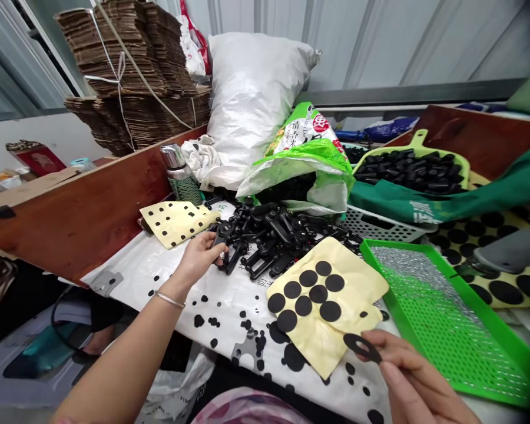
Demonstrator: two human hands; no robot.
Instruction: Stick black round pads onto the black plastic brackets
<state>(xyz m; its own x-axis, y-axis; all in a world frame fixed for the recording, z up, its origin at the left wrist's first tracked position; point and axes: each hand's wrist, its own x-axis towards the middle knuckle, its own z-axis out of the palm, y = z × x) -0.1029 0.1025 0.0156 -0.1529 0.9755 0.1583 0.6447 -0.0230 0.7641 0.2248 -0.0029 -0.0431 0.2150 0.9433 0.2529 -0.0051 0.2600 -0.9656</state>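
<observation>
At the near edge of a pile of black plastic parts (276,232), my left hand (198,257) has its fingers closed on one black plastic part (221,235). Lower right, my right hand (417,377) pinches a thin black ring-shaped pad (353,341) between thumb and fingers. Just beyond that hand lies a yellowish backing sheet (362,265) with several round black stickers (308,278) on it. A second backing sheet (172,221) with small black dots rests left of the pile.
A green tray (463,335) of small silvery pieces stands at right. Behind are a yellow-green scoop (467,162) of black pieces, a green-white bag (307,132), a large white sack (256,82) and a thermos (181,176). A wooden board (88,206) borders the left.
</observation>
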